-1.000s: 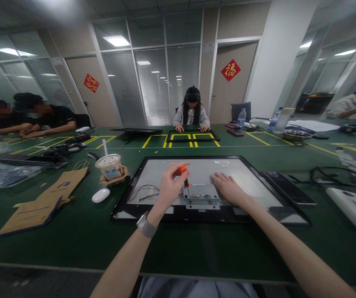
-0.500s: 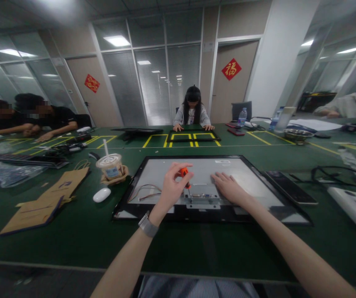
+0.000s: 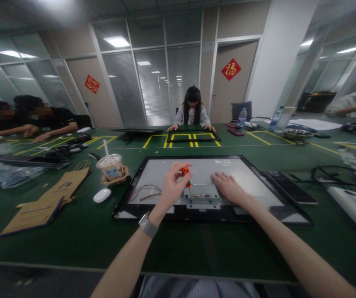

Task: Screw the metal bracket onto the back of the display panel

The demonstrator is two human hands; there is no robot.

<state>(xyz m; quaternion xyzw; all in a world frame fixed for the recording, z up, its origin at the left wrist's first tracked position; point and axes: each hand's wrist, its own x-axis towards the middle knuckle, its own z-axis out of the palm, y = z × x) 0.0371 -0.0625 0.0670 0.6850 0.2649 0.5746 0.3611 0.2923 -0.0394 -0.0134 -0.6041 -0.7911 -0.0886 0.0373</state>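
Note:
My left hand (image 3: 175, 182) is closed around the orange and black handle of a screwdriver (image 3: 186, 172). The screwdriver stands nearly upright, its tip down at the left end of a metal bracket with connector ports (image 3: 202, 198). That bracket sits on the grey back of a flat display panel (image 3: 165, 167) with a black frame, lying on the table in front of me. My right hand (image 3: 227, 186) lies flat on the panel, right of the bracket, fingers stretched out and holding nothing. Thin wires (image 3: 145, 191) lie on the panel's left part. The screw under the tip is too small to see.
Left of the panel are a lidded drink cup (image 3: 109, 166), a white mouse (image 3: 102, 195) and brown paper bags (image 3: 45, 198). To the right lie a black phone-like slab (image 3: 289, 187) and a white device (image 3: 353, 209). Across the table a person touches a black frame (image 3: 193, 140).
The screwdriver handle has turned slightly within my left hand. My right hand stays put. At far right, another person's arm has moved.

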